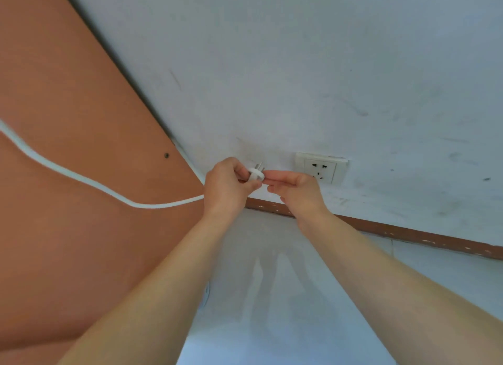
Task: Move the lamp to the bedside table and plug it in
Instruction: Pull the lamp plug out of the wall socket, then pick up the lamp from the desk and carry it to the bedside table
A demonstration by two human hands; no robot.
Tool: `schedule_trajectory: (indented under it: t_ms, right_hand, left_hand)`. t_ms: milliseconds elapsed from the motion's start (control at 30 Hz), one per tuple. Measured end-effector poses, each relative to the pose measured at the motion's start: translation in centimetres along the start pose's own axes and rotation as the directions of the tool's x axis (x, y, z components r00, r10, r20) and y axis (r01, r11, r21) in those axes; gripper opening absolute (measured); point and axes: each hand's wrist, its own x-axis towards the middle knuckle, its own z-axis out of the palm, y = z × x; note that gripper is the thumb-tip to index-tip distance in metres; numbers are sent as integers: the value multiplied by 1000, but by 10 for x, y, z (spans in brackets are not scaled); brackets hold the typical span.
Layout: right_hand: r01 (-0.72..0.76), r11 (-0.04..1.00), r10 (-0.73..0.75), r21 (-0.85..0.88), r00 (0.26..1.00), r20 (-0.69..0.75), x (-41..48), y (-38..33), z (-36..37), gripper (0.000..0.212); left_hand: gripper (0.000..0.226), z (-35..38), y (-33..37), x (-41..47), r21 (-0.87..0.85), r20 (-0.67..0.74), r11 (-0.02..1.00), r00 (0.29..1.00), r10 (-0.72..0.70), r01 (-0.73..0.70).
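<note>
A white plug [256,173] with metal prongs pointing up toward the wall sits between both hands. My left hand [228,186] is closed around the plug's body. My right hand [295,189] touches the plug's right side with its fingertips, fingers stretched out. The white cable [81,177] runs from my left hand off to the left edge. A white wall socket [322,168] is mounted on the wall just right of the plug, a short gap away. The lamp is out of view.
A brown wooden panel [68,147] of furniture fills the left side, close to the wall. A brown skirting board [408,232] runs along the foot of the scuffed white wall [299,65]. Pale floor [285,296] lies below my arms.
</note>
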Motion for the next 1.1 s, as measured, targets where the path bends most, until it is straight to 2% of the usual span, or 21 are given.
schedule_trajectory:
  t_ms: [200, 433, 667, 833, 1000, 1100]
  right_hand:
    - [-38, 999, 40, -38, 998, 45, -36, -54, -1, 36]
    - [-87, 993, 93, -73, 993, 75, -101, -144, -14, 19]
    - [-24, 995, 34, -99, 994, 104, -162, -254, -11, 21]
    - [87, 963, -36, -256, 979, 198, -203, -329, -6, 23]
    - [221, 878, -98, -425, 951, 291, -237, -396, 4, 33]
    - [260, 831, -103, -492, 941, 322, -252, -431, 13, 24]
  left_hand:
    - [34, -39, 26, -16, -175, 103, 974, 987, -126, 143]
    - [32, -104, 96, -60, -346, 198, 917, 971, -137, 199]
    - [19, -187, 184, -98, -398, 161, 895, 976, -147, 200]
    - [15, -253, 240, -116, -400, 124, 902, 985, -122, 162]
    - [12, -316, 289, -128, -397, 136, 898, 980, -144, 187]
    - [10, -352, 312, -134, -416, 99, 895, 987, -130, 160]
